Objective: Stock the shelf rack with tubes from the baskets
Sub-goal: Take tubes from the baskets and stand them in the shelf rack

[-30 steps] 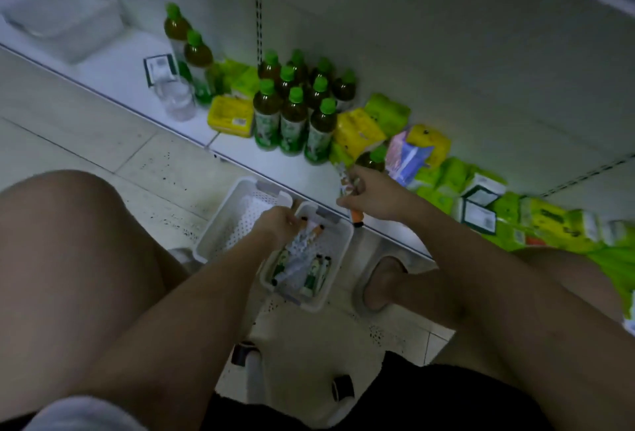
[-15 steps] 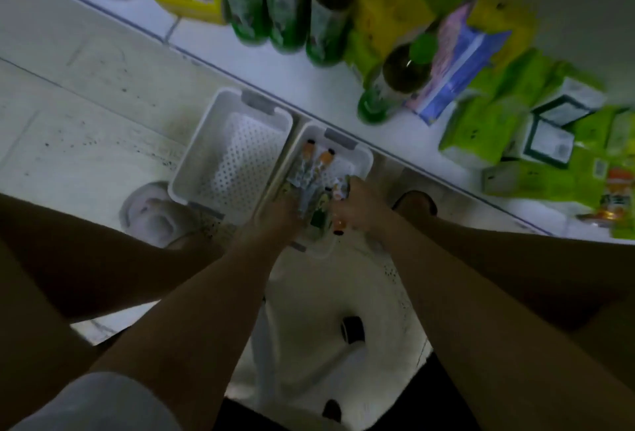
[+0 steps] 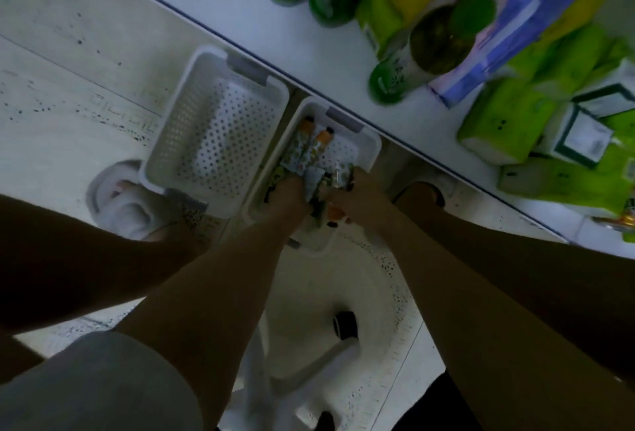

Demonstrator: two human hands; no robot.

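Tubes (image 3: 311,147) are being gathered in the right-hand basket (image 3: 372,145), the left hand (image 3: 287,195) and right hand (image 3: 347,195) curled round several, apparently so a bunch can go up together. The basket beside it (image 3: 165,142) is lying bare, both parked against the shelf (image 3: 309,42) for short reaches.
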